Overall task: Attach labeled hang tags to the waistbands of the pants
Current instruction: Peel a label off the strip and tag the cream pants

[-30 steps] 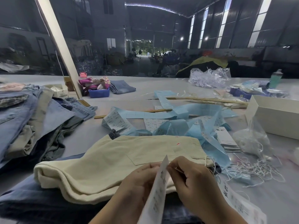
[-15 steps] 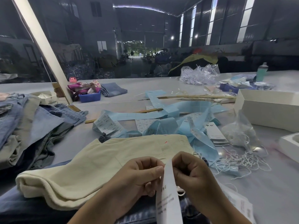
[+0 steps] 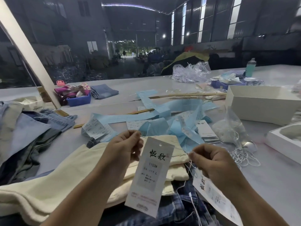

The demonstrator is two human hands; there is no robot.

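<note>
A white hang tag [image 3: 149, 175] with black characters and a small printed label hangs in front of me, above the folded cream pants [image 3: 53, 180]. My left hand [image 3: 125, 147] is raised, its thumb and forefinger pinching a thin string near the tag's top. My right hand [image 3: 211, 160] is curled to the right of the tag and pinches the other end of the string. Blue jeans [image 3: 182, 209] lie under the cream pants, with another tag [image 3: 216, 199] lying on them below my right hand.
A pile of jeans and shirts [image 3: 27, 131] lies at the left. Light-blue paper strips and label sheets [image 3: 162, 118] cover the middle. A bundle of white strings [image 3: 241, 155], a stack of tags [image 3: 206, 132], and white boxes [image 3: 260, 103] sit at the right.
Both hands have lifted off the cream pants and drawn apart. The tag has turned from edge-on to face me.
</note>
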